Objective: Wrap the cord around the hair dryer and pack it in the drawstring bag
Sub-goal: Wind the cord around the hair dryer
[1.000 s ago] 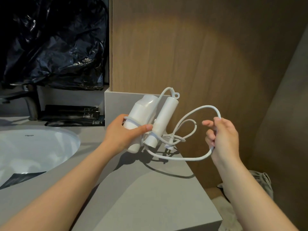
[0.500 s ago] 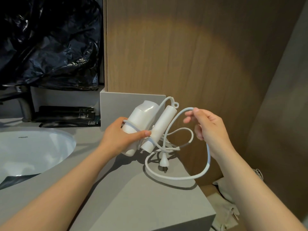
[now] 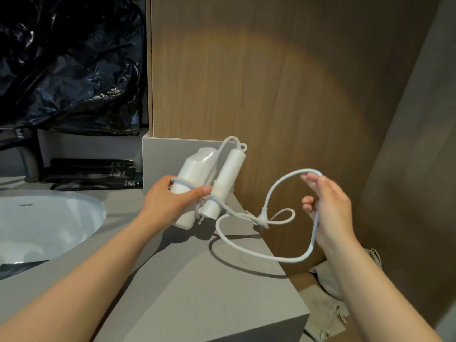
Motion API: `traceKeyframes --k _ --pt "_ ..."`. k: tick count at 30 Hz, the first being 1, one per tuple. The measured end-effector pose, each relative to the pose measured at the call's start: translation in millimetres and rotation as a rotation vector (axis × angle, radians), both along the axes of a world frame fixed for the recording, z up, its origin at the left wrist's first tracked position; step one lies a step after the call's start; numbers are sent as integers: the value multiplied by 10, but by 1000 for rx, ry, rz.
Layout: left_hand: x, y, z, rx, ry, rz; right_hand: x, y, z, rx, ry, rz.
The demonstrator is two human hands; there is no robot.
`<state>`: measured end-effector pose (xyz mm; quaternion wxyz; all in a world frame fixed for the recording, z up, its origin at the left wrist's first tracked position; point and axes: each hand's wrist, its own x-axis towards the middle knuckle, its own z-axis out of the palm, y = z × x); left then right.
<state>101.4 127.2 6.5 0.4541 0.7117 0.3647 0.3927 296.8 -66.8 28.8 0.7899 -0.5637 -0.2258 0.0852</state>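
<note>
Mid-wrap, we grip the hair dryer (image 3: 197,174) above the desk (image 3: 197,292) in our left hand's (image 3: 170,201) curled fingers, while our right hand's (image 3: 330,213) fingers hook the slack cord (image 3: 259,253), which we judge must loop round the body next.

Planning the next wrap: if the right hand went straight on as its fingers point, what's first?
Likely the wood panel beyond the cord it holds; nothing else shows between, depth unclear.

Dim room overall. Warm round pool of light on wood panel (image 3: 259,82), falling off dark toward corners. Hard shadows of cord (image 3: 306,171) and hair dryer (image 3: 195,169) on grey counter (image 3: 197,292). Glints on black plastic (image 3: 74,70). Sink (image 3: 49,225) bright, bluish. Wide-angle bend at edges. Right hand (image 3: 330,213) fingertips slightly soft.
</note>
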Motion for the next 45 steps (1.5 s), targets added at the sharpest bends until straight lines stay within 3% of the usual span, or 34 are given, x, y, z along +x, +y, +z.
traceKeyframes --k 7,10,12,14,16,18,23,29,32,37,41,43,45 --pt "71 -101 38 -21 -106 68 -20 258 -134 -498 -268 -16" --pt "67 -78 63 -47 -157 111 -136 275 -144 -794 -581 -110" --pt "58 -57 63 -48 -166 123 -335 253 -145 -696 -877 -274" --pt "51 -45 54 -54 -170 122 -504 282 -139 -543 -1011 -200" --pt "43 -40 56 -75 -179 113 -565 333 -182 -553 -958 27" --pt "25 -15 66 -106 -205 102 -485 372 -256 -718 -988 123" --pt "-10 74 91 -147 -262 102 -102 326 -489 -832 -686 107" --pt "32 50 64 -105 -192 108 -346 432 -289 -466 -552 385" --pt "29 43 52 -117 -193 99 -487 529 -207 -472 -608 493" --pt "-9 59 77 -209 -226 15 -432 600 -189 -514 -648 375" --pt "-28 75 89 -186 -200 -19 -318 682 -216 -828 -870 -7" --pt "-28 76 66 -153 -167 -20 -311 743 -214 -831 -825 -67" --pt "-17 69 46 -119 -129 -34 -329 830 -190 -641 -614 86"
